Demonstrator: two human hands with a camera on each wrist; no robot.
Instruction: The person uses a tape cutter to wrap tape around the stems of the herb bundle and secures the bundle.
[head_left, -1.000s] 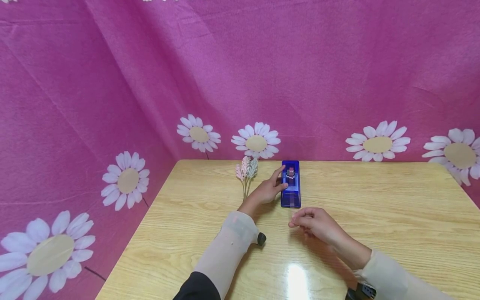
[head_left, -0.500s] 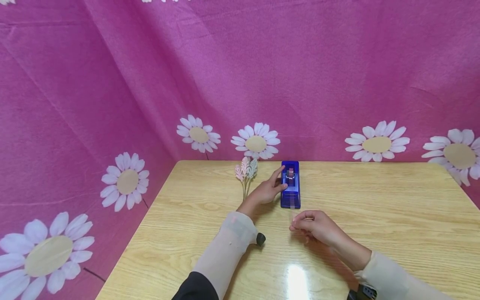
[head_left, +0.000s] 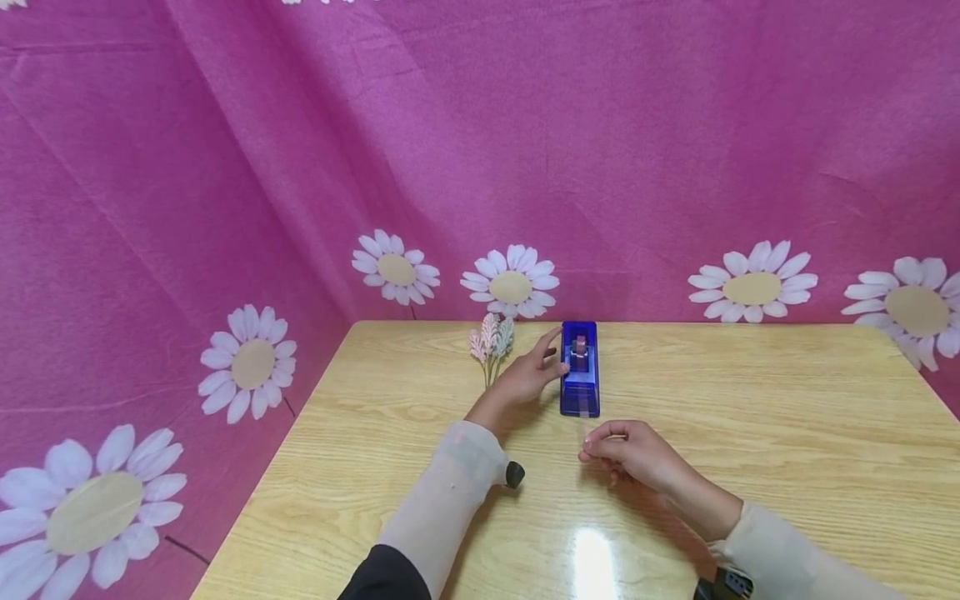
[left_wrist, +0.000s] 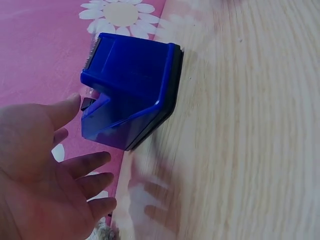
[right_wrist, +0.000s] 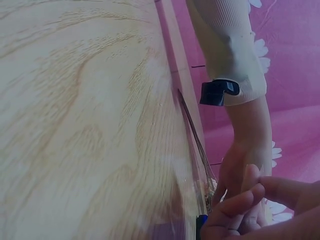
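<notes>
A blue tape dispenser [head_left: 570, 400] stands at the back edge of the table. In the left wrist view its dark base and toothed cutter show on the dispenser [left_wrist: 132, 70]. My left hand [head_left: 527, 377] is at its left side with fingers spread and loosely bent, gripping nothing; in the left wrist view the thumb of this hand [left_wrist: 45, 170] is close to the cutter end. My right hand [head_left: 633, 448], nearer the front, pinches the end of a clear tape strip [head_left: 585, 427] between thumb and index finger. The strip runs from the dispenser to those fingertips and is faint.
Artificial sprigs [head_left: 491, 337] in pink and pale green lie left of the dispenser, beside my left wrist. A pink cloth [head_left: 637, 167] with daisies hangs behind the wooden table [head_left: 787, 400] and along its left side.
My left hand has eased off the dispenser, shifting slightly left and away from its top. The right hand has stayed nearly still, moving down a little earlier, with the tape still pinched.
</notes>
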